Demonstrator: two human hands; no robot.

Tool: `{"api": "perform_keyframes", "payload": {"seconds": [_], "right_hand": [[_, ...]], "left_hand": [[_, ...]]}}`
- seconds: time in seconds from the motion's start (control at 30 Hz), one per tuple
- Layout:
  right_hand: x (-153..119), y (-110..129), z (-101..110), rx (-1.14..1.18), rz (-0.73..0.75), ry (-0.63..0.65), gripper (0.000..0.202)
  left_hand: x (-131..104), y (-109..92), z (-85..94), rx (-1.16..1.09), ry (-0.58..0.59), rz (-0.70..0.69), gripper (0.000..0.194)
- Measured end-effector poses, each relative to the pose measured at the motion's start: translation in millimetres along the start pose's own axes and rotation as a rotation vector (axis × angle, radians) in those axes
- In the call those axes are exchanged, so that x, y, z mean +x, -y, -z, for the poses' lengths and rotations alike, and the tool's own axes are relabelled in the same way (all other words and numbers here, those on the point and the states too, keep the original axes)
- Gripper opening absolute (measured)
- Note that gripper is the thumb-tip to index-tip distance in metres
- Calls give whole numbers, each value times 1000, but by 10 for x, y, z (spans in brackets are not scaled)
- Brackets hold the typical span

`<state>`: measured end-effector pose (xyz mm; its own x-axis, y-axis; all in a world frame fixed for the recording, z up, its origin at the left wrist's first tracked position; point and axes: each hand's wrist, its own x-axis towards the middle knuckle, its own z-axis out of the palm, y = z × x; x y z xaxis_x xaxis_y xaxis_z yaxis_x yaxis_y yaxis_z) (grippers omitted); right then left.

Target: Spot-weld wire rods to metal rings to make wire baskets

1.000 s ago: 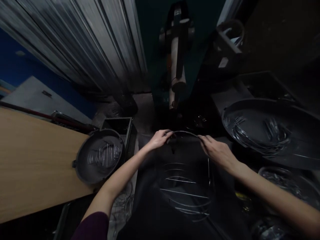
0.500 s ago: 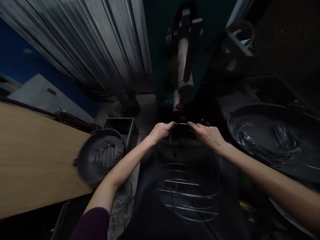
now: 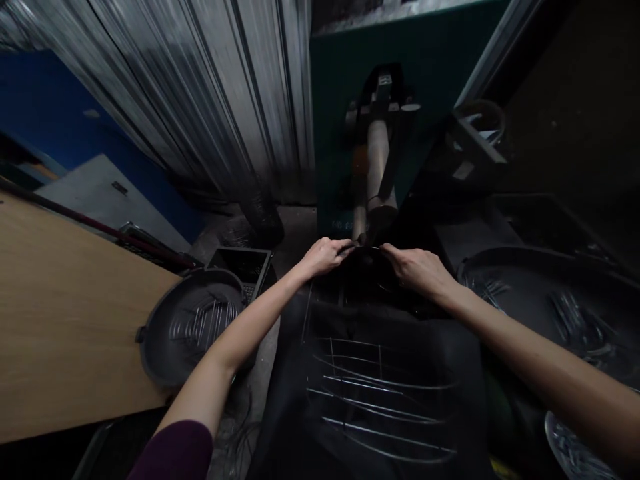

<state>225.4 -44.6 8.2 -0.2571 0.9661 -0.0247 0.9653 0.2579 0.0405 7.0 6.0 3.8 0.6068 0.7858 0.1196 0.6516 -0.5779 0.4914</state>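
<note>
My left hand (image 3: 326, 257) and my right hand (image 3: 416, 268) are both closed in a pinch on opposite ends of a thin metal wire (image 3: 369, 247). The wire lies just below the tips of the grey cylindrical arms (image 3: 379, 157) of a green machine (image 3: 336, 160). Whether it touches them cannot be told. Below my hands, several curved and straight wires (image 3: 380, 403) rest on a dark surface over my lap.
A round dark tray (image 3: 165, 360) with wire pieces stands at the left on a wooden board (image 3: 70, 320), beside a dark crate (image 3: 265, 255). At the right are a larger tray (image 3: 525, 257) of wires and a bowl of small metal parts (image 3: 575, 447).
The view has shifted, so the machine and trays appear lower. My hands hold the wire closer to the machine's tips, and the gap between them looks slightly different.
</note>
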Motion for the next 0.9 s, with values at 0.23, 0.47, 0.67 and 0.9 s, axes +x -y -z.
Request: {"api": "perform_keyframes", "payload": {"seconds": [0.23, 0.47, 0.67, 0.9], "right_hand": [[23, -21, 10, 22, -12, 25, 36], [25, -13, 11, 67, -37, 9, 35], [20, 42, 91, 81, -45, 27, 37], [19, 9, 87, 136, -56, 16, 38]], "left_hand": [[35, 2, 4, -47, 15, -17, 29], [4, -34, 32, -49, 8, 12, 31], [10, 5, 50, -47, 12, -1, 30], [47, 24, 66, -15, 50, 7, 32]]}}
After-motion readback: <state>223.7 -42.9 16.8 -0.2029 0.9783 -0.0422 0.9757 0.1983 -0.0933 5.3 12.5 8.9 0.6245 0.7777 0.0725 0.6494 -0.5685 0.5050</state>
